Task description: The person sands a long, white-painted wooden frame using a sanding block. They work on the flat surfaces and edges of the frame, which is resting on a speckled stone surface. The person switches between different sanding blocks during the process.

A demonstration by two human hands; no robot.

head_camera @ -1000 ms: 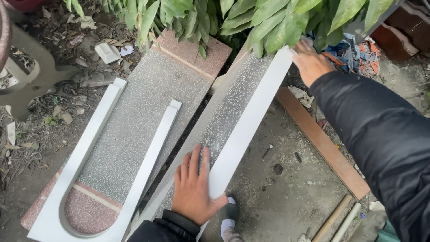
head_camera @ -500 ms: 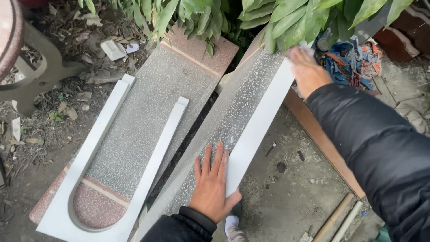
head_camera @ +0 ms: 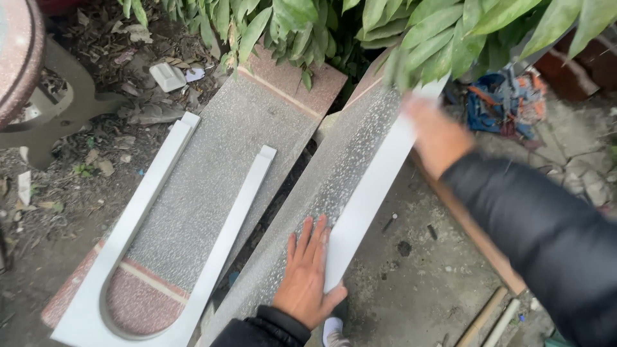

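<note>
Left hand [head_camera: 306, 275] spread flat on speckled slab [head_camera: 321, 193]; right hand [head_camera: 437, 136] blurred, grip on white strip [head_camera: 369, 193] unclear.

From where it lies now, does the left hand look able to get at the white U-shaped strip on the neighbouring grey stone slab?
Probably yes. The left hand lies flat on the speckled slab; only a narrow dark gap separates it from the white U-shaped strip, and nothing stands between them.

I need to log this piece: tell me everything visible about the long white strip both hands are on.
The white strip is long, flat, straight and smooth, of a material I cannot tell. It lies lengthwise along the right edge of a speckled grey slab. The left hand presses flat by its near end; the blurred right hand holds its far end under the leaves.
</note>
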